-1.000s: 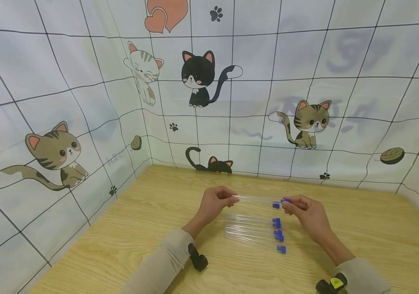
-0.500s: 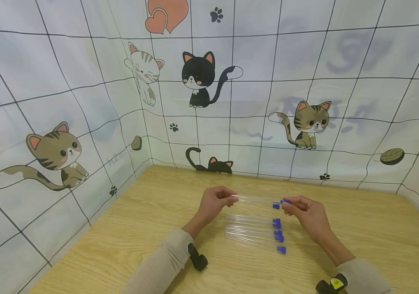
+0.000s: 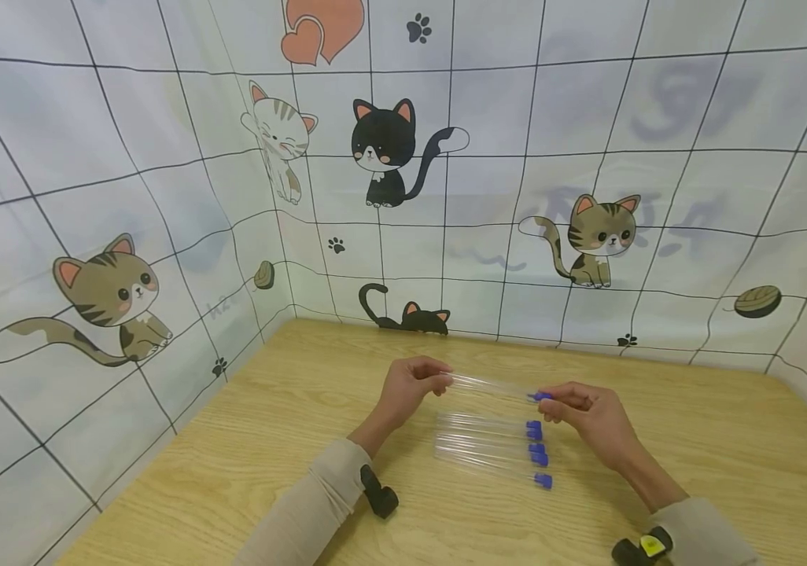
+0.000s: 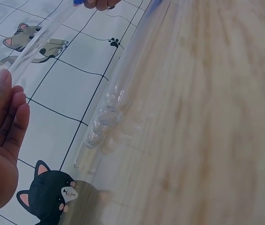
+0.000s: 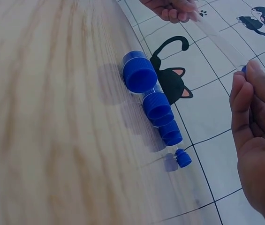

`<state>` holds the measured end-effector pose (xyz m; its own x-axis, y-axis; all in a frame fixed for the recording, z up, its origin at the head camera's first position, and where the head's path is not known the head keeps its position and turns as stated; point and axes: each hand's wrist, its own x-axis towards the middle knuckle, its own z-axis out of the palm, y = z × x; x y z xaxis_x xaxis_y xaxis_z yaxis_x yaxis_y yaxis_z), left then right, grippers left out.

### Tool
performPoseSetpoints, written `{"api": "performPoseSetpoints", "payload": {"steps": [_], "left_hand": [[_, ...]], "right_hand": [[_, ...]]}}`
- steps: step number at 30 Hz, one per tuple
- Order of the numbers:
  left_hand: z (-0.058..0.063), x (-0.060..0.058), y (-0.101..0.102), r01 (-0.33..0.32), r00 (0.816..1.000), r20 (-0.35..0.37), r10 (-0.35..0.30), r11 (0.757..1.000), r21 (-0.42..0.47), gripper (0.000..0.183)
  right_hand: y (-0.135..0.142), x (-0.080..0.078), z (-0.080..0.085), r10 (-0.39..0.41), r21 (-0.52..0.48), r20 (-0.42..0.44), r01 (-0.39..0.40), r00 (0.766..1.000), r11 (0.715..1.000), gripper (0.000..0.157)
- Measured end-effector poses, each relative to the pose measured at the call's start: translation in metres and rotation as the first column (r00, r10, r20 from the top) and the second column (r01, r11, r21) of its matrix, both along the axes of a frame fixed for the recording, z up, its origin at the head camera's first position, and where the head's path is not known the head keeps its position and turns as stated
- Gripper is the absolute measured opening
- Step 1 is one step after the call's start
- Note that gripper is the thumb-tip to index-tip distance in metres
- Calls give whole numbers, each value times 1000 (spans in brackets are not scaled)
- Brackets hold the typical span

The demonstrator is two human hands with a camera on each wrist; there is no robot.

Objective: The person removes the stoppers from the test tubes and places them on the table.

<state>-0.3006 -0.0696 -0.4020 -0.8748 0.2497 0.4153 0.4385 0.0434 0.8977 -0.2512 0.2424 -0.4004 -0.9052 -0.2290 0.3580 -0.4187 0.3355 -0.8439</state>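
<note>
A clear tube [image 3: 484,384] with a blue cap spans my two hands above the table. My left hand [image 3: 407,387] pinches its bare end between thumb and fingers. My right hand [image 3: 587,413] pinches the blue cap [image 3: 543,397] at the other end. In the left wrist view the held tube [image 4: 41,40] runs slantwise up from my left thumb [image 4: 2,82]. In the right wrist view my right fingertips hide most of its cap. Nearer to me, several capped clear tubes [image 3: 481,436] lie side by side, caps to the right.
The wood-grain table [image 3: 290,440] stretches out on all sides of the tubes. A white curtain [image 3: 488,181] with a black grid and cartoon cats rises behind and to the left. A small blue cap [image 5: 184,158] shows at the far end of the row.
My right hand has lowered the capped end slightly, and its cap now overlaps a lying cap behind the row. My left hand has shifted slightly left and up, so the tube slopes more.
</note>
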Motion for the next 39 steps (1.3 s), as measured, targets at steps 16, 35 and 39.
{"api": "performPoseSetpoints", "payload": {"steps": [16, 35, 39], "left_hand": [[-1, -2, -2, 6, 1000, 25, -7, 1000, 6, 19], [7, 10, 5, 26, 999, 37, -27, 1000, 13, 20], [20, 25, 6, 39, 999, 21, -39, 999, 20, 16]], "right_hand": [[1, -3, 0, 82, 9, -16, -82, 996, 997, 21], [1, -1, 1, -52, 10, -23, 52, 998, 999, 27], [1, 0, 2, -67, 7, -25, 67, 997, 998, 27]]}}
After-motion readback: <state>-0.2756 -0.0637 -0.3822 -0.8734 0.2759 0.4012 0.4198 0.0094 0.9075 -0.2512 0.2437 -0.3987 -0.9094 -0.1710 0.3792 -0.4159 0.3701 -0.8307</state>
